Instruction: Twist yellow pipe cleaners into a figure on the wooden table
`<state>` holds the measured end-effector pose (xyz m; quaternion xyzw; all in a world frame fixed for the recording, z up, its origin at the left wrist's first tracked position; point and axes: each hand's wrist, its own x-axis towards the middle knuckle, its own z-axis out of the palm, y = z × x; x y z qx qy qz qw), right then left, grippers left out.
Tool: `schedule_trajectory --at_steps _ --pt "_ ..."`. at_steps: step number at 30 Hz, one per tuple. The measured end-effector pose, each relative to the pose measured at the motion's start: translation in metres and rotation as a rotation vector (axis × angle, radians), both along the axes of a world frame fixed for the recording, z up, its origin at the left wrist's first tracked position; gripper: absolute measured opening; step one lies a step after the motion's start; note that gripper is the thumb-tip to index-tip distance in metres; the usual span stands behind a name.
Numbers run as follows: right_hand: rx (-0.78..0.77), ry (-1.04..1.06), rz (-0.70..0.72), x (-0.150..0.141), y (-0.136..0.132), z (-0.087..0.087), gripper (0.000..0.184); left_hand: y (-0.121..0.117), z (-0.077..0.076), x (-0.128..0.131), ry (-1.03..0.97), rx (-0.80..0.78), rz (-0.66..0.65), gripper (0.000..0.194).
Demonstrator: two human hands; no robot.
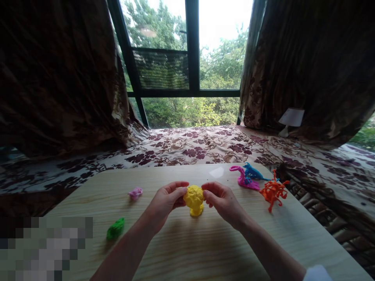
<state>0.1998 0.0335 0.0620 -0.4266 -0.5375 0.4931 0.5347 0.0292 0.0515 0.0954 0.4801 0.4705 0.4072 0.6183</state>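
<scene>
A yellow modelling-clay figure (194,198) stands on the wooden table (175,249), with a rounded, bumpy top over a narrower stem and a wider foot. My left hand (168,199) grips the left side of its top between thumb and fingers. From the other side, my right hand (222,200) pinches the right edge of the top in the same way. The inner fingers of both hands are partly hidden behind the thumbs and the clay.
A small pink lump (135,193) and a green clay piece (115,229) lie to the left. On the right are a magenta swan-like figure (244,180), a blue figure (252,171) and a branching orange figure (274,191). A white lamp (291,118) stands beyond.
</scene>
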Motion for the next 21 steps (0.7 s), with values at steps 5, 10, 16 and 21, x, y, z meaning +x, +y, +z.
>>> schedule_trajectory --at_steps 5,10,16,21 --pt "0.006 -0.069 0.003 0.000 -0.001 -0.003 0.015 0.000 -0.002 0.001 0.066 0.011 -0.011 0.031" --pt "0.025 -0.174 -0.023 0.002 0.000 -0.004 0.016 0.003 -0.008 -0.002 0.110 0.004 -0.055 0.032" --pt "0.052 -0.272 -0.043 0.006 0.001 -0.006 0.018 0.007 -0.012 -0.008 0.177 0.029 -0.112 0.036" --pt "0.076 -0.379 -0.132 0.019 0.005 -0.004 0.019 0.009 -0.010 -0.009 0.222 -0.004 -0.062 0.042"
